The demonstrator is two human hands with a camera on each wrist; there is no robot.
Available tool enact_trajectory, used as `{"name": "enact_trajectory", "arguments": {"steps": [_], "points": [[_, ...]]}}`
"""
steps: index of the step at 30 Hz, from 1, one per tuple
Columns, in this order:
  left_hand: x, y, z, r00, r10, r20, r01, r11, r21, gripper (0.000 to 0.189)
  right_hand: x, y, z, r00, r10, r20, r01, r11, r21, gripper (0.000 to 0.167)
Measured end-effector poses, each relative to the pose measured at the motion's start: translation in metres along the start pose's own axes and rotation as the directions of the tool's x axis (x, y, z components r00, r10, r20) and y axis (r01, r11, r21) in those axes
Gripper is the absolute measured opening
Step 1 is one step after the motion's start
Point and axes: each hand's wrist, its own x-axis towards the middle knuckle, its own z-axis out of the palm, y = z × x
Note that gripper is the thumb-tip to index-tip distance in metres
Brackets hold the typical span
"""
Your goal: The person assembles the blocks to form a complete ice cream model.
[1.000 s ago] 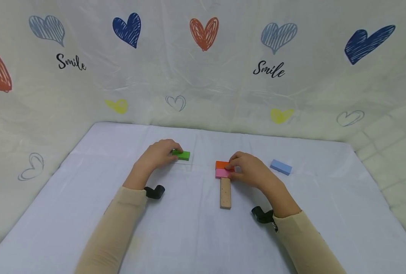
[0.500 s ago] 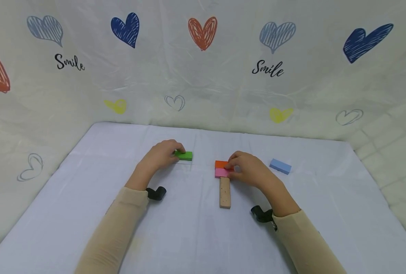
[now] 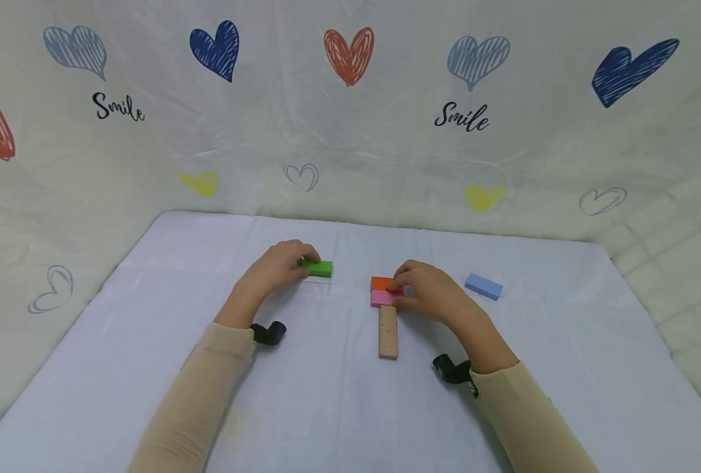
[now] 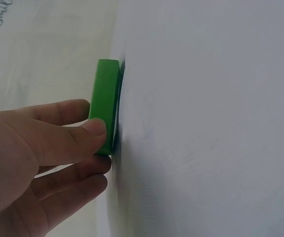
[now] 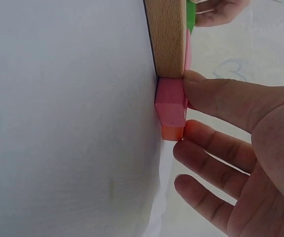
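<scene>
Left wrist: left hand [image 4: 38, 148] pinches green block [image 4: 105, 91].

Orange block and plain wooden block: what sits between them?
The pink block lies between the orange block and the plain wooden block, appearing to touch both; the head view shows it, and the right wrist view agrees.

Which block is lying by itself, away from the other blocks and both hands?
The blue block, rightmost of all. The left hand holds the green block; the orange block, pink block and wooden block sit together at the right hand.
</scene>
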Motion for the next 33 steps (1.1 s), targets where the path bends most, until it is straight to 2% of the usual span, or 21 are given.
{"name": "enact_trajectory", "arguments": {"steps": [9,15,18,33], "points": [[0.001,0.001,0.001,1.0,0.012,-0.021,-0.012,1.0,-0.01,0.03,0.001,0.001,-0.001,1.0,-0.01,0.004,0.01,1.0,0.003,0.024],[0.004,0.008,0.007,0.997,0.071,-0.008,-0.071,0.997,-0.004,0.03,0.001,0.0,-0.001,1.0,-0.016,0.005,0.016,1.0,0.006,0.024],[0.005,0.012,0.011,0.997,0.079,-0.001,-0.079,0.997,0.019,0.027,0.001,-0.001,-0.001,1.0,-0.01,0.008,0.009,1.0,0.005,0.024],[0.008,0.021,0.018,0.999,0.052,0.008,-0.052,0.998,0.032,0.028,-0.001,0.0,0.0,1.0,-0.015,-0.01,0.015,1.0,0.01,0.023]]}}
